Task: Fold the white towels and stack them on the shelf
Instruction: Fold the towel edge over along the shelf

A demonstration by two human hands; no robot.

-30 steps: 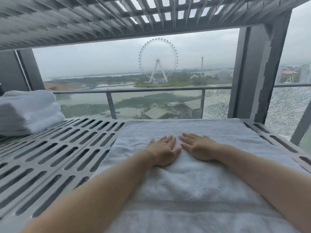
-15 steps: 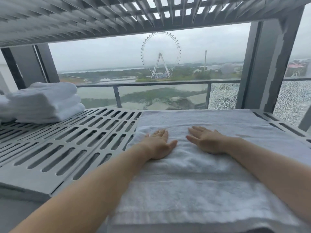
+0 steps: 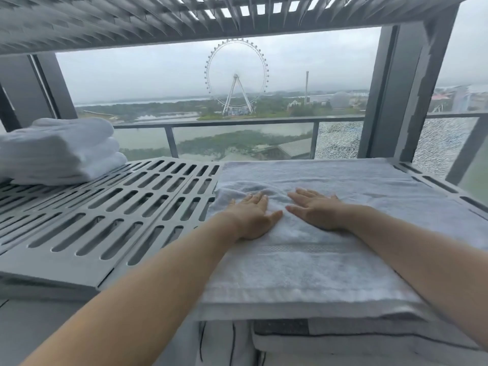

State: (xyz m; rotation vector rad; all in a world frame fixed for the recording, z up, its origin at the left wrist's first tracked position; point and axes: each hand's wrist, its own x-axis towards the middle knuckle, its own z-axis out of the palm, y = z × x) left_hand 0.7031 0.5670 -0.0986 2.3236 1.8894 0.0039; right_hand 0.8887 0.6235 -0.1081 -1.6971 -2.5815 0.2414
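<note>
Pressing down side by side, the left hand [image 3: 252, 217] and the right hand [image 3: 315, 211] both lie palm-flat on the white towel [image 3: 317, 276]. Their fingers are straight and point away from the person, and they grasp nothing. The thumbs are near each other but apart. The towel is spread over the right part of the slotted grey shelf [image 3: 105, 220]. Its near edge just overhangs the front lip, and it bunches a little ahead of the left fingertips. A woven band crosses it from left to right below the wrists, so its long axis probably runs away from the person, though folds may hide its true shape.

The relation that matters most is with the stack of folded towels [image 3: 60, 151]. It sits at the far left of the same shelf, well apart from the spread towel, so the left hand is the nearer one. Only bare slotted shelf lies between them, and nothing stands in that path. The upper shelf [image 3: 132, 19] hangs close overhead, so I judge that any lift would have to stay low. A grey post [image 3: 396, 96] rises behind the towel's far right corner. Beyond it are a glass railing [image 3: 237, 122] and a distant ferris wheel [image 3: 236, 75]. White fabric with dark piping [image 3: 343, 339] shows below the shelf front, but I cannot tell what it is.
</note>
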